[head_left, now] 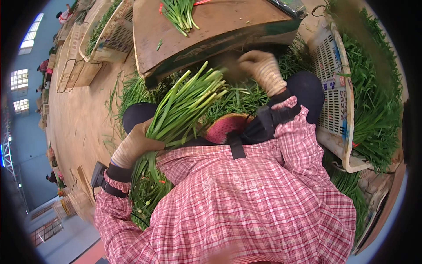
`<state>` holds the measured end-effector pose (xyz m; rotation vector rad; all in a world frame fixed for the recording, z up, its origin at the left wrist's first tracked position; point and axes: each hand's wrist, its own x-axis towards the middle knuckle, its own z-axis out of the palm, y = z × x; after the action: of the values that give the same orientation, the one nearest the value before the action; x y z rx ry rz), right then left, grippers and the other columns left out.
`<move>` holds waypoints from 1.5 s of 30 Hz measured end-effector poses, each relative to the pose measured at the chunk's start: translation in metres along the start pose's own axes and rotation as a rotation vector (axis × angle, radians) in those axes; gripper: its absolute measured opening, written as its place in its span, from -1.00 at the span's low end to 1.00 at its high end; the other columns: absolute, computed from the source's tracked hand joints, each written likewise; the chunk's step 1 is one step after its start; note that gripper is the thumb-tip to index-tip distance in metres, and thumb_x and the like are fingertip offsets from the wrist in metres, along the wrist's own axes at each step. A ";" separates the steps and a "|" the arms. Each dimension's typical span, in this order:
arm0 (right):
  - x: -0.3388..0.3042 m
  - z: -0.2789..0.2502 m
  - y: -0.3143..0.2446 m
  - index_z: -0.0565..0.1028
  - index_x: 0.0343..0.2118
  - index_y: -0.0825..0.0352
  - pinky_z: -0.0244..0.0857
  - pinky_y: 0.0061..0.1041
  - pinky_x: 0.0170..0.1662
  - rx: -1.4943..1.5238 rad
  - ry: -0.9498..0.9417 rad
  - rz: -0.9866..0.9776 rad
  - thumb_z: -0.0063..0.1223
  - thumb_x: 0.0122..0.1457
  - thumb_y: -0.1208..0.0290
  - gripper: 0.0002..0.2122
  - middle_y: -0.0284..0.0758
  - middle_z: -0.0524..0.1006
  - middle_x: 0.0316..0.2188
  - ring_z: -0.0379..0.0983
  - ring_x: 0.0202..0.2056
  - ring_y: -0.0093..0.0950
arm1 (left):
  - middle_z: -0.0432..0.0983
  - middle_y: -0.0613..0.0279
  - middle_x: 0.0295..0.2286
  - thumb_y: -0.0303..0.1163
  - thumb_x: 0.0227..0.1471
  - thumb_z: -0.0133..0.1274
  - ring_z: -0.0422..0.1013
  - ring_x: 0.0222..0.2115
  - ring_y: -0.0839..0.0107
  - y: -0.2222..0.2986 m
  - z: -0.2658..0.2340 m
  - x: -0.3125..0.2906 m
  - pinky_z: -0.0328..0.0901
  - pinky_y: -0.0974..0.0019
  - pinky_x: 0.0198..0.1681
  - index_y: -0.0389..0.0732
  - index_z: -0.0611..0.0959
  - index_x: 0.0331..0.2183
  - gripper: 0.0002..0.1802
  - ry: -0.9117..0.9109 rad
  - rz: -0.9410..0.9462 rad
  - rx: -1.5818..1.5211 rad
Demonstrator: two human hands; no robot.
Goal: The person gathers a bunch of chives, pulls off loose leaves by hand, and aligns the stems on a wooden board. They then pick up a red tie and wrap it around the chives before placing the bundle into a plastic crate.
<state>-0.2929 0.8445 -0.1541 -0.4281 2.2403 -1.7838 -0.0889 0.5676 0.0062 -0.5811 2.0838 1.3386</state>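
A thick bunch of garlic chives (pixel 187 103) is gripped in my gloved left hand (pixel 140 143), the fingers wrapped round its leafy lower part. The pale stem ends fan up and to the right, towards the low table. To the right of those ends, apart from them, is my gloved right hand (pixel 263 70). Motion smears its fingers, which look bent, and I see no stalks in them. Loose chives (pixel 246 99) lie in a heap below my right hand and between my knees. More long leaves (pixel 149 189) hang beneath my left hand.
A brown low table (pixel 206 42) stands ahead, bearing a chive bundle (pixel 178 15) with a red tie. On the right, a white plastic crate (pixel 345 105) brims with chives. Further crates (pixel 116 33) stand at the far left on the brown floor (pixel 81 127). People are in the distance.
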 end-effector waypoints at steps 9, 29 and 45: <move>-0.004 0.002 0.002 0.59 -0.32 0.34 0.30 -0.67 -0.56 0.112 -0.153 0.253 0.20 0.03 0.45 -0.86 -0.40 0.53 -0.60 0.40 -0.63 -0.64 | 0.55 0.30 -0.24 -0.63 -0.31 0.21 0.41 -0.25 0.53 -0.007 0.001 -0.006 0.30 0.44 -0.08 -0.32 0.51 -0.01 -0.32 0.032 -0.020 -0.092; -0.018 0.028 -0.028 0.43 0.05 0.41 0.40 -0.60 -0.42 0.082 -0.698 0.265 0.24 0.02 0.44 -0.52 -0.26 0.61 -0.36 0.47 -0.53 -0.59 | 0.56 0.28 -0.29 -0.61 -0.30 0.20 0.40 -0.30 0.54 -0.011 -0.001 -0.003 0.31 0.43 -0.14 -0.33 0.53 -0.06 -0.39 -0.003 -0.046 -0.021; 0.021 0.002 0.006 0.60 -0.37 0.33 0.39 -0.46 -0.36 -0.242 -0.142 0.082 0.19 0.05 0.25 -0.77 -0.23 0.59 -0.46 0.53 -0.45 -0.38 | 0.53 0.30 -0.17 -0.63 -0.29 0.22 0.37 -0.18 0.57 -0.022 0.000 -0.007 0.25 0.44 -0.01 -0.29 0.42 0.10 -0.20 -0.015 0.026 0.027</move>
<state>-0.3124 0.8358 -0.1604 -0.4854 2.3434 -1.4014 -0.0702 0.5591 -0.0036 -0.5327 2.1009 1.3240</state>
